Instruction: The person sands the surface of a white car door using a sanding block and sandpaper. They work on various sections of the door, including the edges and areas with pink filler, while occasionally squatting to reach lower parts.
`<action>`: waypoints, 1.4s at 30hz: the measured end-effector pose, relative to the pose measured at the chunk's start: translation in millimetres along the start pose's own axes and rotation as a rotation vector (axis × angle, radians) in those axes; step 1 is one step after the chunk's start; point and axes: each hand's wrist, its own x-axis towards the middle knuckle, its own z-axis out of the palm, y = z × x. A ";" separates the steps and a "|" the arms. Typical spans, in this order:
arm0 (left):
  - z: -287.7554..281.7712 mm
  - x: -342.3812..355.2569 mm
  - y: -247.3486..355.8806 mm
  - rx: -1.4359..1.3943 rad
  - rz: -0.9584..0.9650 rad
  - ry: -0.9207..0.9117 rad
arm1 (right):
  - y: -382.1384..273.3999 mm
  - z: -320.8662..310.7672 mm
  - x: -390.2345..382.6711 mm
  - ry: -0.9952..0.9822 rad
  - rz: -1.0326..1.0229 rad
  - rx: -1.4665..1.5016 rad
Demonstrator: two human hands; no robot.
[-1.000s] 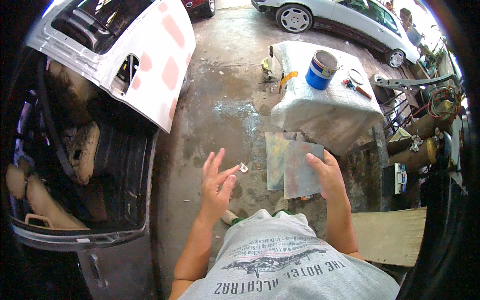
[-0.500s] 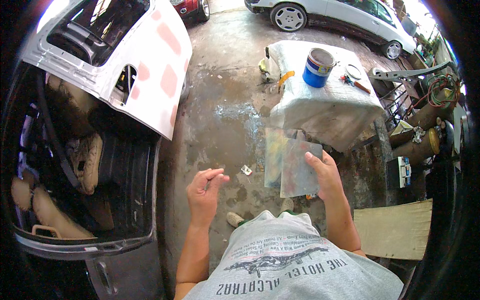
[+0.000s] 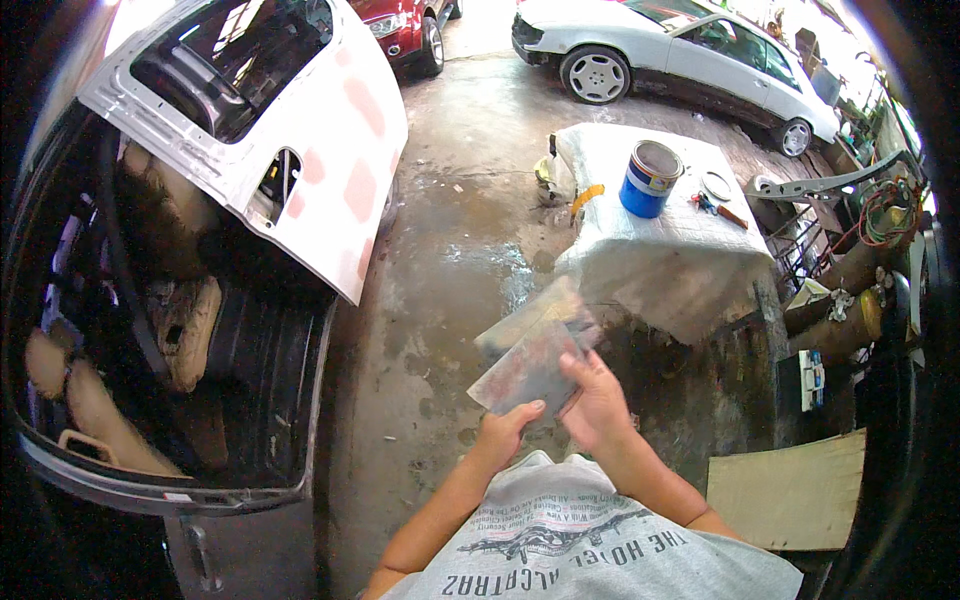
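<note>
Two thin rectangular plates overlap in front of me, blurred by motion. The front grey plate (image 3: 525, 372) has reddish smears; the rear plate (image 3: 560, 302) is smeared with yellow and sticks out beyond it. My left hand (image 3: 503, 436) grips the front plate's near corner, thumb on top and fingers underneath. At the plates' right edge is my right hand (image 3: 598, 402), its thumb over the surface and its other fingers partly hidden and smeared; it still grips the plates there.
A covered table (image 3: 660, 265) ahead carries a blue paint can (image 3: 652, 180), a ring-shaped lid (image 3: 716, 186) and a brown-handled tool (image 3: 733, 216). An open vehicle body with a white, pink-patched panel (image 3: 335, 160) stands left. A tan board (image 3: 785, 490) lies at right; a white car (image 3: 690, 60) is parked beyond.
The plates have tilted and swung left and nearer my body. My left hand, formerly apart with nothing in it, has come right and taken hold of the front plate's corner.
</note>
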 end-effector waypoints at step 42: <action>-5.1 -32.0 24.8 0.419 0.547 -0.146 | 9.1 15.5 6.0 -0.404 -0.929 -1.250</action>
